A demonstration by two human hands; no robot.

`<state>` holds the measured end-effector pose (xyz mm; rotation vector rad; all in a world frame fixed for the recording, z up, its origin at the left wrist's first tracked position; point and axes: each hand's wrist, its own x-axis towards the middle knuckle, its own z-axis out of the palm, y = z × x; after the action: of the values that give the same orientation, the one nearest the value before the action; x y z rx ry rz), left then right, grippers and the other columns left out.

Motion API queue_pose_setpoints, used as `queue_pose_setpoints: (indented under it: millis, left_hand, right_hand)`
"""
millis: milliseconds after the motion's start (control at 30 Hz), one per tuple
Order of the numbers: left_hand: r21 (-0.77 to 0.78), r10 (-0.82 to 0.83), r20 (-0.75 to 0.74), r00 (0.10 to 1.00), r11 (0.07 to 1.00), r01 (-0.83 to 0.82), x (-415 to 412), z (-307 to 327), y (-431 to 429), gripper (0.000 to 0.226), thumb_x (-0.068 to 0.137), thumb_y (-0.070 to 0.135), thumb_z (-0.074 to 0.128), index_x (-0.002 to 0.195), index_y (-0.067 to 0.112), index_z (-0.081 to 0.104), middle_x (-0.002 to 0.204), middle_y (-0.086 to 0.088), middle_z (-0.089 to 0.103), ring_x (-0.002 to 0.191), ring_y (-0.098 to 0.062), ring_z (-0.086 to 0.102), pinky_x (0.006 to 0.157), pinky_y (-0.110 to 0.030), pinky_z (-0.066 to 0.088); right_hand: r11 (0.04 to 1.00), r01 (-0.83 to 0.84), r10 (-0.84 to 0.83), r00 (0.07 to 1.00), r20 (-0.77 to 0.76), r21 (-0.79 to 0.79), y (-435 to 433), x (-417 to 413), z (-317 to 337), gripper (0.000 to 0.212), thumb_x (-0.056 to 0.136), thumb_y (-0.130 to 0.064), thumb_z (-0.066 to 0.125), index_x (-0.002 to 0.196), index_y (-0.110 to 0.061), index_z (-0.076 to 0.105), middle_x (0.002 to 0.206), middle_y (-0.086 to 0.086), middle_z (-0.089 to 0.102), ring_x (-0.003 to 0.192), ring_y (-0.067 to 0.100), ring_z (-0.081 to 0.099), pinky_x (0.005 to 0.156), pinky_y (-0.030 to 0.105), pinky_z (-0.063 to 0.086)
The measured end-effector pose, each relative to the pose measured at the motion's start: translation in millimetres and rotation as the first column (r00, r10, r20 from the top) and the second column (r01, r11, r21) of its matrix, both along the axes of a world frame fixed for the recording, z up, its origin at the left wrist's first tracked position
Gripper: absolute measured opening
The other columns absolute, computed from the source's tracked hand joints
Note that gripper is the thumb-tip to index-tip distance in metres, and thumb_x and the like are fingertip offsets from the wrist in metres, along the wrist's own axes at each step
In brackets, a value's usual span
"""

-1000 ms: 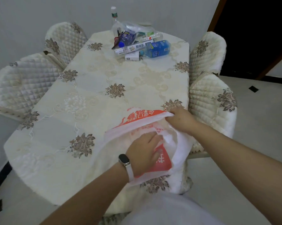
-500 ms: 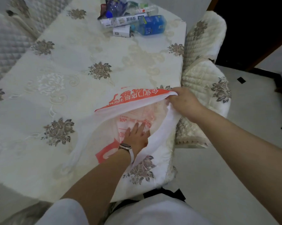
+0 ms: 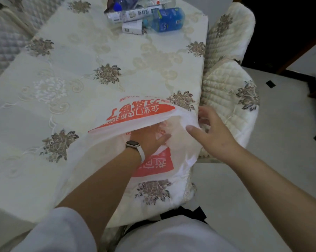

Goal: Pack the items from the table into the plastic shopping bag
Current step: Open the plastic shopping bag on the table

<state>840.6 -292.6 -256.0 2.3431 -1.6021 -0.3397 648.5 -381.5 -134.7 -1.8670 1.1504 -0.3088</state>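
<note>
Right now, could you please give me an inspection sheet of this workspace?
Surface: table under a cream floral tablecloth.
Job's things: plastic shopping bag at the near edge, mouth open; blue bottle, long box and small white box heaped at the far end, unpacked.
Clutter: nothing seen.
Grippers: left hand inside the bag, a wristband on it; right hand open beside the bag's rim, fingers spread.
Cables: nothing seen.
Surroundings: quilted chairs, tiled floor.

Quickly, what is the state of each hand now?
Left hand: open, flat inside the plastic bag.
Right hand: open beside the bag's rim, holding nothing.
</note>
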Motion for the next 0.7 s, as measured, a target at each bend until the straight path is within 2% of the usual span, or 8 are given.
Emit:
queue_pose_setpoints:
  millis: [100, 167, 267, 367, 433, 533, 633, 700]
  left_hand:
    - [0.074, 0.031, -0.152, 0.988, 0.997, -0.019, -2.5, -11.6, -12.2, 0.068, 0.080, 0.079, 0.041, 0.132, 0.035, 0.050, 0.134, 0.003, 0.056, 0.125, -0.025, 0.050, 0.108, -0.043, 0.036]
    - [0.111, 0.027, -0.151, 0.988, 0.994, -0.011, -7.5, -25.9, -14.5, 0.068, 0.080, 0.082, 0.033, 0.130, 0.039, 0.049, 0.132, 0.005, 0.056, 0.124, -0.026, 0.050, 0.107, -0.046, 0.037]
    - [0.209, 0.054, -0.229, 0.972, 0.978, -0.005, -13.2, -25.5, -5.5, 0.071, 0.081, 0.084, 0.021, 0.125, 0.037, 0.051, 0.123, 0.005, 0.060, 0.116, -0.025, 0.056, 0.100, -0.045, 0.044]
    - [0.285, 0.003, -0.077, 0.997, 0.958, 0.019, -18.1, -26.8, 12.1, 0.075, 0.087, 0.071, 0.034, 0.150, 0.031, 0.026, 0.153, -0.005, 0.036, 0.138, -0.032, 0.035, 0.111, -0.050, 0.028]
    - [0.303, -0.027, 0.037, 0.999, 0.953, 0.015, -20.5, -28.2, 21.6, 0.084, 0.086, 0.072, 0.035, 0.155, 0.031, 0.009, 0.163, -0.008, 0.010, 0.147, -0.035, 0.011, 0.116, -0.056, 0.011]
    - [0.365, -0.020, 0.012, 1.000, 0.931, 0.014, -23.8, -34.3, 28.2, 0.080, 0.090, 0.068, 0.032, 0.155, 0.032, 0.003, 0.164, -0.007, -0.006, 0.149, -0.035, -0.004, 0.116, -0.059, 0.003]
    - [0.367, -0.003, -0.014, 1.000, 0.930, 0.008, -24.3, -26.5, 29.1, 0.075, 0.092, 0.064, 0.033, 0.155, 0.033, 0.005, 0.164, -0.005, -0.008, 0.149, -0.034, -0.007, 0.116, -0.058, 0.002]
    - [0.354, 0.007, -0.033, 0.999, 0.935, 0.006, -21.3, -20.0, 29.3, 0.074, 0.092, 0.064, 0.036, 0.154, 0.033, 0.010, 0.164, -0.006, -0.003, 0.149, -0.033, -0.003, 0.117, -0.057, 0.007]
  right_hand:
    - [0.998, -0.053, 0.048, 0.991, -0.128, -0.034, 15.7, -13.7, -9.9, 0.084, 0.069, -0.059, 0.071, 0.141, -0.029, 0.039, 0.133, -0.008, 0.048, 0.117, 0.006, 0.049, 0.095, 0.029, 0.045]
    - [0.998, -0.034, 0.022, 0.978, -0.206, -0.054, 19.1, -14.6, -14.7, 0.060, 0.079, -0.042, 0.071, 0.132, -0.026, 0.049, 0.117, -0.007, 0.056, 0.102, 0.008, 0.054, 0.085, 0.028, 0.047]
    - [0.986, 0.043, -0.078, 0.975, -0.209, -0.164, 15.0, -9.7, -15.9, 0.004, 0.089, -0.025, 0.060, 0.090, -0.022, 0.063, 0.074, -0.008, 0.059, 0.068, 0.011, 0.054, 0.061, 0.025, 0.039]
    - [0.972, 0.146, -0.167, 0.981, -0.102, -0.184, 4.9, -1.8, -5.4, 0.023, 0.091, -0.021, 0.055, 0.069, -0.017, 0.052, 0.060, -0.005, 0.049, 0.056, 0.011, 0.044, 0.052, 0.026, 0.034]
    - [0.959, 0.208, -0.215, 0.977, -0.017, -0.192, 0.7, 5.4, 9.3, 0.022, 0.091, -0.021, 0.054, 0.070, -0.012, 0.052, 0.061, 0.002, 0.050, 0.057, 0.016, 0.046, 0.055, 0.033, 0.042]
    - [0.944, 0.270, -0.251, 0.961, 0.120, -0.191, 0.0, 15.4, 30.5, 0.020, 0.090, -0.022, 0.054, 0.080, -0.006, 0.059, 0.072, 0.014, 0.059, 0.072, 0.035, 0.060, 0.070, 0.052, 0.055]
    - [0.945, 0.235, -0.203, 0.967, 0.157, -0.228, 5.3, 19.7, 43.7, 0.018, 0.091, -0.023, 0.055, 0.079, -0.011, 0.061, 0.070, 0.007, 0.058, 0.070, 0.029, 0.059, 0.068, 0.042, 0.055]
    - [0.946, 0.194, -0.167, 0.978, 0.122, -0.261, 10.2, 18.4, 43.8, 0.018, 0.092, -0.023, 0.054, 0.075, -0.016, 0.058, 0.065, -0.001, 0.054, 0.062, 0.017, 0.053, 0.060, 0.030, 0.046]
